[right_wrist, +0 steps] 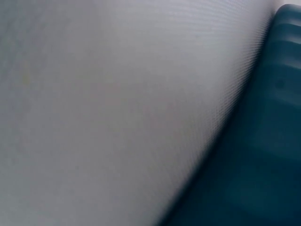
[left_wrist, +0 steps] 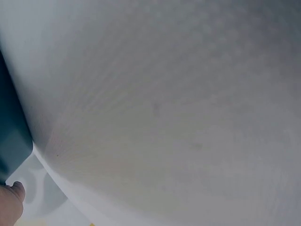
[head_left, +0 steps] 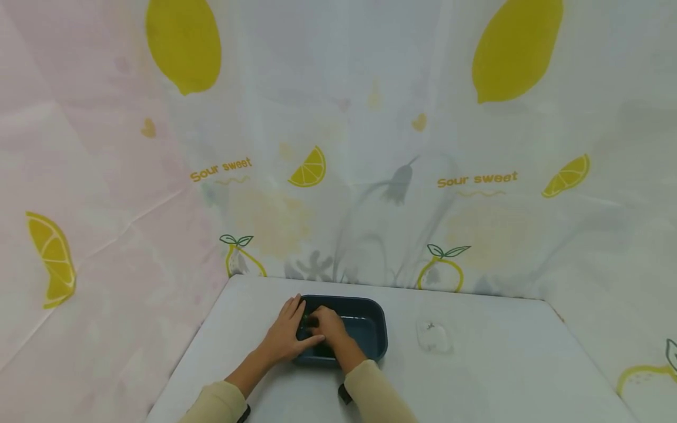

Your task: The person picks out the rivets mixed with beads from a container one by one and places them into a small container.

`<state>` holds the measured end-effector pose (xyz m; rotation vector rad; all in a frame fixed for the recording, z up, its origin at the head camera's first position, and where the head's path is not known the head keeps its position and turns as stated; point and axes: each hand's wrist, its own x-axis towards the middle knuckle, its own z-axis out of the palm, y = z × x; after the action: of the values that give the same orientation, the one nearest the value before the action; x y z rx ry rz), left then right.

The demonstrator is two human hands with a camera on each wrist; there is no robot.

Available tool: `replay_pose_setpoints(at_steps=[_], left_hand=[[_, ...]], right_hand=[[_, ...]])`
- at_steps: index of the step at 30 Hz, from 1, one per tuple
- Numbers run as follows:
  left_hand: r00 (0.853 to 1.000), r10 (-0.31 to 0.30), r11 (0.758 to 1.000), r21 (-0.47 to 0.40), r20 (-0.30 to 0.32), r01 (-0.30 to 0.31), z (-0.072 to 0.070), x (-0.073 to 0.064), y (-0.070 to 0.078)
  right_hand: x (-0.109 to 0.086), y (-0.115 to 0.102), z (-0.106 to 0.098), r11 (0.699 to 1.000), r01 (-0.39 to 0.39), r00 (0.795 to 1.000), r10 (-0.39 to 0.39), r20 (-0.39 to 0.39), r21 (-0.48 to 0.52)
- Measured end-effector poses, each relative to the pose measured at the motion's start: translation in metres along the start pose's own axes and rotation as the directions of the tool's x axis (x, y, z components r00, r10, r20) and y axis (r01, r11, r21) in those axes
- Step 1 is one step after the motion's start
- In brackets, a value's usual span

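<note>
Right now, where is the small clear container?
In the head view, the small clear container sits on the white table, to the right of the dark blue dish, apart from it.

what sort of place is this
Probably a small staged tabletop setup: a white table hemmed in by lemon-printed sheeting behind and at both sides, with a dark blue tray on it.
</note>
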<state>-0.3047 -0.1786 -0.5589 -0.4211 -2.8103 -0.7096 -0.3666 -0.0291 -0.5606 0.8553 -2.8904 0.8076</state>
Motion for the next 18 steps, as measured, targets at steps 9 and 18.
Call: replay_pose_setpoints(at_steps=[9,18], left_hand=[[1.000,-0.005,1.000,0.002,-0.004,0.005,0.0009,-0.0001,0.0005],[1.000,-0.001,1.000,0.003,-0.027,0.001,0.0025,0.0007,-0.0018]], right_hand=[[0.0005,0.0003,0.0012,1.000,0.004,1.000,-0.004,0.013,-0.021],[-0.0018,-0.0010,-0.0019,1.000,0.020,0.999,-0.020,-0.031,0.005]])
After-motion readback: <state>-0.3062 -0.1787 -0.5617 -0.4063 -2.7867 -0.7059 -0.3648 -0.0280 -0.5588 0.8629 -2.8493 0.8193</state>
